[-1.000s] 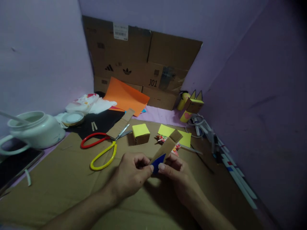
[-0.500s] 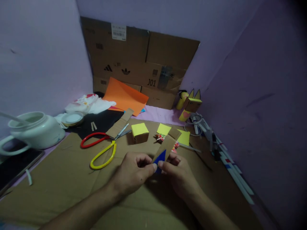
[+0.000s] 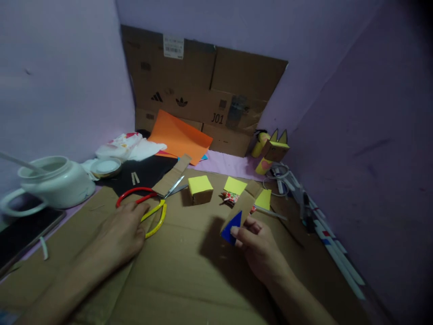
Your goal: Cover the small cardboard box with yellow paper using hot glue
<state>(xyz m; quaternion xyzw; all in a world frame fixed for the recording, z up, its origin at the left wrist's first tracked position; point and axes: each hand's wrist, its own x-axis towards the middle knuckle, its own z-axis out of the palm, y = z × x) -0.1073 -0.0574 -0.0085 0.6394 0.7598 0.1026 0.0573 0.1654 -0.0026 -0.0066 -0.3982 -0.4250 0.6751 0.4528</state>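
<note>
My right hand [image 3: 259, 246] pinches a cardboard strip [image 3: 241, 205] with a blue triangle [image 3: 232, 228] on its lower end, thumb on the blue. My left hand [image 3: 123, 228] is at the scissors [image 3: 158, 211], its fingers curled over the red and yellow handles; part of the grip is hidden. The scissors lie on the cardboard with blades apart, beside another cardboard strip [image 3: 174, 173]. A small cardboard box with a yellow top [image 3: 200, 186] sits between the hands. Behind the held strip are yellow paper pieces [image 3: 234, 185] and a red-patterned packet [image 3: 231, 197].
At left stand a white pot [image 3: 56, 187] with a stick in it, a phone [image 3: 32, 234] and a round lid [image 3: 106, 167]. Orange paper [image 3: 179, 137] leans at the back against upright cardboard [image 3: 189, 76]. A yellow-and-brown cardboard figure [image 3: 275, 151] and white strips [image 3: 340, 259] line the right side.
My left hand has let go of the strip and moved left onto the scissors' handles. My right hand keeps hold of the strip. The view has shifted slightly.
</note>
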